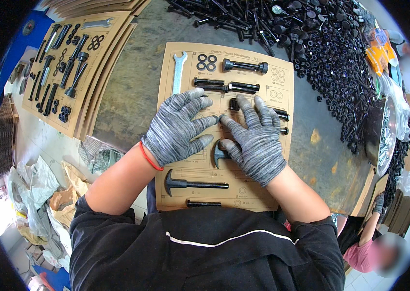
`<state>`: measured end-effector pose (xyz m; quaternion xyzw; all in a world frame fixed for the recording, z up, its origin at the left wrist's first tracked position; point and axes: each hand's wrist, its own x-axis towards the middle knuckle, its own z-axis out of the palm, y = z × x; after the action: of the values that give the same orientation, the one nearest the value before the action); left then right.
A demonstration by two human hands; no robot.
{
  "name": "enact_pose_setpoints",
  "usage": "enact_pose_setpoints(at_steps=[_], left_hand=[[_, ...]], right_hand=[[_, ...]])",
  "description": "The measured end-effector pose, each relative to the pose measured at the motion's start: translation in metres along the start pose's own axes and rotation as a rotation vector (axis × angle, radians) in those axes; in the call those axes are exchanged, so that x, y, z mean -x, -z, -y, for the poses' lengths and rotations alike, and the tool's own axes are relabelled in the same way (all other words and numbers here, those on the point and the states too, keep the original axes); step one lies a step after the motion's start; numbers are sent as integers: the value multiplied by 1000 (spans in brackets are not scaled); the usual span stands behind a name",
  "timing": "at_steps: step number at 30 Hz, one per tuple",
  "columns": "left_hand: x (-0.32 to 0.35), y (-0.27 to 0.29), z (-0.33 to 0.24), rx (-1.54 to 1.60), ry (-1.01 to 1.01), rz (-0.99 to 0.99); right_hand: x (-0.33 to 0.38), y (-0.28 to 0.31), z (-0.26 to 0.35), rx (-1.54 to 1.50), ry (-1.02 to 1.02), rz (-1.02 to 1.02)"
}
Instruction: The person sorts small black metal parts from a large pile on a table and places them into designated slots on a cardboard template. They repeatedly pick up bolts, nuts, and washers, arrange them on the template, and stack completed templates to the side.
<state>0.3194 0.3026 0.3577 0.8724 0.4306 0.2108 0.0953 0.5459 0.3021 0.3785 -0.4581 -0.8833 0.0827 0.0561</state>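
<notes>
Palms down, both hands in grey striped knit gloves lay flat on a tan cardboard sorting card (176, 194) printed with outlines for hardware, resting on a dark worn metal table (132, 87). Left hand (178, 127) was spread, fingers fanned toward upper right, grasping nothing; a red band circled its wrist. Right hand (254, 138) likewise lay released, fingers splayed toward upper left, its thumb touching a black curved-head bolt (218, 154) partly hidden beneath the palm. Forefingers of both hands nearly met at card centre. On the card: a silver open-ended spanner (179, 72) at upper left, four black washers (207, 62) beside it, a long black bolt (245, 66) along the top, two short black sleeves (225, 87) below that, a black T-head bolt (193, 184) near the lower edge. A filled card of the same kind topped a stack of cards (69, 72) at left. A heap of loose black nuts and bolts (326, 53) covered the table's upper right.
</notes>
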Motion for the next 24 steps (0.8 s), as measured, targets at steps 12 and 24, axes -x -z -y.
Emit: enact_pose_setpoints(at_steps=[12, 24], left_hand=[[0, 1, 0, -4, 1, 13], [-2, 8, 1, 69, 22, -30]], right_hand=[[16, 0, -11, 44, -44, 17], [-90, 83, -92, 128, 161, -474]])
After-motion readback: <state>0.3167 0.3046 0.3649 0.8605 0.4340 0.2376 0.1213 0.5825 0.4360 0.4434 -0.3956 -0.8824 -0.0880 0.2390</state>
